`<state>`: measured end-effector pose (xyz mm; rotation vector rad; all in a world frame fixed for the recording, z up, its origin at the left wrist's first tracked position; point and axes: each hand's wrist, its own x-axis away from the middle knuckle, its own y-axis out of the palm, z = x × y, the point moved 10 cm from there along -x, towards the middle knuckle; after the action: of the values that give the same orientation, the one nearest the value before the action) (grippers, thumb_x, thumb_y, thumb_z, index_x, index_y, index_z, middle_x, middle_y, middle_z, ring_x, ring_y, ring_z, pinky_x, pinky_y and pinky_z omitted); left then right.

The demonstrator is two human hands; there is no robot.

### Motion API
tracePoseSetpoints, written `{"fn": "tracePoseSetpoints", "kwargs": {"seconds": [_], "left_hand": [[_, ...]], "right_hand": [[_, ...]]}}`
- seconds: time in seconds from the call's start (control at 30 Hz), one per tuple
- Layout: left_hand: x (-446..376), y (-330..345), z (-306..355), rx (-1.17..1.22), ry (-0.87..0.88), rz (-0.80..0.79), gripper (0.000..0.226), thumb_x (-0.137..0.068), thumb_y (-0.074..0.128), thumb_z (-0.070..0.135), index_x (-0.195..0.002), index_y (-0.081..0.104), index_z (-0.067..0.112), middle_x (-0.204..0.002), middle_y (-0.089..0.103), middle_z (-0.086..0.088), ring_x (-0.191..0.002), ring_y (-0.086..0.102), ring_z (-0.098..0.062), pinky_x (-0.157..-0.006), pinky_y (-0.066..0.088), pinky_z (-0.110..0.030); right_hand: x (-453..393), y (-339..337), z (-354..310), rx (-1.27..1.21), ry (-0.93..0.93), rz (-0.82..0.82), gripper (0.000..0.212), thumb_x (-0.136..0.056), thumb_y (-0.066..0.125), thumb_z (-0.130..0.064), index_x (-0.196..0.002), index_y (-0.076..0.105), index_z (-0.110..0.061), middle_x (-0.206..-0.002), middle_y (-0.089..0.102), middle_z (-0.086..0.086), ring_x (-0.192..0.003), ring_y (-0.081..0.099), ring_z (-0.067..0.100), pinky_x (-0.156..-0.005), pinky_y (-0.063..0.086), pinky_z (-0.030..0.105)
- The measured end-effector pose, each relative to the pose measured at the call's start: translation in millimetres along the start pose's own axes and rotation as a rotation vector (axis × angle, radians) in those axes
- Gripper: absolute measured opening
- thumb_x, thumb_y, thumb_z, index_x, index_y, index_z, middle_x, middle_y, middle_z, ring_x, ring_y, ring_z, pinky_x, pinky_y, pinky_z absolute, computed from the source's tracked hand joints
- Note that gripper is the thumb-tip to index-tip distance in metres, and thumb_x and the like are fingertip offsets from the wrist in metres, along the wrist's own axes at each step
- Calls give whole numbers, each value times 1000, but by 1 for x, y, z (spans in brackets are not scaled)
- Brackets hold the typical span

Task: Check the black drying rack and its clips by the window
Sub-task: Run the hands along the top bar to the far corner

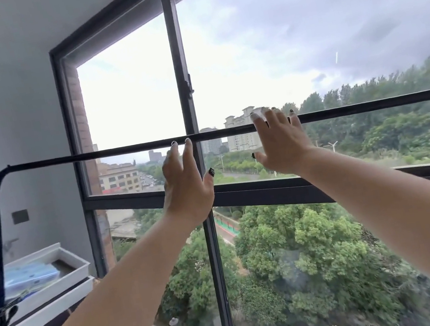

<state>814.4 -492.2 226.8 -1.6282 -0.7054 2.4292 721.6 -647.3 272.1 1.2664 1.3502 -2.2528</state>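
The black drying rack (pixel 91 155) has a thin top bar running level across the window, bending down into a left post near the wall. My left hand (pixel 185 181) is raised just under the bar, fingers straight and apart, fingertips touching the bar's underside. My right hand (pixel 280 141) lies flat over the bar to the right of the window's middle post, fingers spread and reaching above it, holding nothing. Short black hooks (pixel 3 311) stick out of the left post lower down. No clips are visible.
A large dark-framed window (pixel 178 54) fills the view, with trees and buildings outside. White shelf trays (pixel 63 271) holding blue packets stand at the lower left against the grey wall. A window handle (pixel 189 85) sits on the middle post.
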Motion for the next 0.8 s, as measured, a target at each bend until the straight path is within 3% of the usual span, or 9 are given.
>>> {"fn": "tracePoseSetpoints", "kwargs": {"seconds": [0.1, 0.23, 0.3, 0.37, 0.47, 0.53, 0.6, 0.8], "left_hand": [[-6, 14, -15, 14, -20, -18, 71, -93, 50, 24, -148, 5, 19, -157, 1, -11, -145, -2, -27, -116, 12, -46], [-22, 29, -34, -8, -40, 17, 74, -92, 51, 23, -147, 2, 19, -158, -3, -10, -145, -4, -26, -117, 8, -44], [-33, 31, -42, -45, -49, 75, 79, -92, 53, 22, -148, -2, 19, -158, -6, -11, -146, -5, -28, -118, 7, -44], [-45, 27, -47, -91, -32, 134, 80, -91, 53, 24, -148, -3, 18, -158, -8, -14, -146, -5, -30, -117, 6, -42], [-66, 22, -58, -142, -21, 190, 73, -93, 46, 34, -148, 2, 15, -158, -4, -18, -146, -1, -32, -116, 8, -44], [-77, 20, -73, -166, -50, 207, 69, -94, 42, 38, -148, 6, 15, -158, 0, -18, -145, 1, -34, -117, 11, -48], [-85, 23, -88, -197, -72, 189, 66, -96, 38, 39, -149, 7, 16, -158, 3, -17, -145, 1, -34, -117, 11, -51], [-114, 42, -118, -277, -31, 122, 55, -98, 34, 35, -147, 15, 17, -157, 15, -13, -147, 3, -29, -117, 10, -55]], "right_hand": [[-17, 14, -4, 94, -18, 9, 83, -84, 62, -44, -146, 17, -12, -150, 30, 16, -137, 32, 34, -113, 20, 57], [-37, 13, -14, 161, -89, 121, 56, -92, 51, -43, -134, 37, -9, -136, 48, 15, -124, 47, 34, -102, 34, 52], [-45, 13, -22, 155, -176, 181, 44, -96, 43, -42, -125, 45, -8, -120, 61, 13, -106, 60, 31, -88, 45, 44], [-48, 9, -30, 148, -260, 269, 37, -98, 42, -40, -110, 53, -7, -90, 66, 9, -74, 62, 25, -62, 46, 35], [-54, 11, -30, 183, -310, 339, 32, -94, 52, -39, -86, 57, -8, -57, 42, -1, -42, 40, 16, -42, 28, 23], [-57, 15, -26, 207, -310, 367, 32, -92, 55, -39, -80, 58, -10, -53, 37, -3, -37, 36, 14, -40, 23, 20], [-60, 21, -20, 205, -315, 366, 33, -93, 53, -40, -81, 58, -10, -52, 45, -1, -35, 39, 15, -39, 22, 19], [-69, 37, 3, 236, -359, 378, 45, -96, 33, -43, -84, 58, -8, -52, 54, 1, -32, 45, 17, -40, 26, 17]]}}
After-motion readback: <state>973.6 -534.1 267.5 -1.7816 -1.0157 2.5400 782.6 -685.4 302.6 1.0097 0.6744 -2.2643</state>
